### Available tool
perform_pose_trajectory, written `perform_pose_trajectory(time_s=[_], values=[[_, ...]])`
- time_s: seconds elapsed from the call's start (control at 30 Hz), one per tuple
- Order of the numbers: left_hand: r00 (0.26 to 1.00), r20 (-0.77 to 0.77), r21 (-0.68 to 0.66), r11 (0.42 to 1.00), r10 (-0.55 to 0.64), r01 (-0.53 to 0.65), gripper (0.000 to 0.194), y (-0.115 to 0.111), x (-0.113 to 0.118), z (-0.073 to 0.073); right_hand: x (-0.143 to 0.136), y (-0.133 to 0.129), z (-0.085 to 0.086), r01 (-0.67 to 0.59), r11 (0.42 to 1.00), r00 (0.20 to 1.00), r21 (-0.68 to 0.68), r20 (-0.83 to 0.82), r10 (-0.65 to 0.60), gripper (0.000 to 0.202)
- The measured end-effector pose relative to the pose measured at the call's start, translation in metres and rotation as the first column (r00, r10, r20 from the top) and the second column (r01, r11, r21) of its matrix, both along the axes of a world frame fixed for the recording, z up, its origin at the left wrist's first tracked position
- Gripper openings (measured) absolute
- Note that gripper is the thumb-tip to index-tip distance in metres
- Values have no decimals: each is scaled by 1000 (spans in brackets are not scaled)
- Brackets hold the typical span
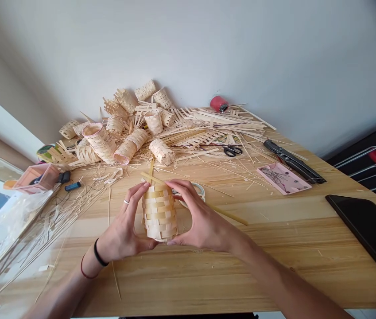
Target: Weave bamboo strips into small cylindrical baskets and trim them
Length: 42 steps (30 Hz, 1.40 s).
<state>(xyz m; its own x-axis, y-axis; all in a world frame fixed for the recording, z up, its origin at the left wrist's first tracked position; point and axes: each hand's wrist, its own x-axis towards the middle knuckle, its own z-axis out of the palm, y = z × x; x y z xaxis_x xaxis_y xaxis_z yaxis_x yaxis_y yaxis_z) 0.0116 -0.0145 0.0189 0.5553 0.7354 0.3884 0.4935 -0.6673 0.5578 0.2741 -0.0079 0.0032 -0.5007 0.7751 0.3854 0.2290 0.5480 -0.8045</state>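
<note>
Between my two hands is a small woven bamboo basket (160,215), round-sided, with loose strips (153,177) crossing at its far end. My left hand (129,221) is curved around its left side, thumb at the near end and fingertips at the far end. On the other side my right hand (198,217) grips it the same way, thumb near and fingers at the far edge. Partly hidden behind the right fingers is a roll of tape (201,191). A yellowish strip (229,215) lies on the table right of that hand.
Woven baskets (99,142) and loose bamboo strips (227,124) are heaped along the wall. Black scissors (232,150), a red spool (219,103), a pink tray (284,178), a black stapler-like tool (294,161) and a dark tablet-like slab (367,235) lie rightward. A pink box (41,177) stands left.
</note>
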Motion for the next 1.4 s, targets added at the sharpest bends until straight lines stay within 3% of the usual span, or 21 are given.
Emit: perform_pose_trajectory(time_s=[0.2,0.47,0.6,0.8,0.97,1.07,1.23,1.4], values=[[998,48,-45,998,45,-43,129,-1,-2,0,3,0,6,-31,999,999,-3,-12,31,129],[994,107,-115,993,29,-16,128,0,0,-2,5,2,4,-101,991,994,-90,-56,96,128],[994,103,-155,988,24,-8,130,0,0,-2,4,3,6,-87,991,992,-98,-101,78,121],[981,196,-252,967,3,47,127,1,-3,-3,5,3,5,-93,989,990,-117,-117,79,135],[975,221,-298,949,-37,103,125,3,-2,-4,5,1,6,-28,998,994,-53,-108,22,119],[972,230,-281,953,-48,113,129,4,-1,-6,5,1,5,-2,999,998,35,-55,4,113],[985,162,-226,969,-66,102,130,6,0,-12,4,0,3,-29,996,999,82,36,26,125],[972,236,-234,971,7,50,124,4,-1,-13,6,1,5,-71,997,997,4,-23,71,124]])
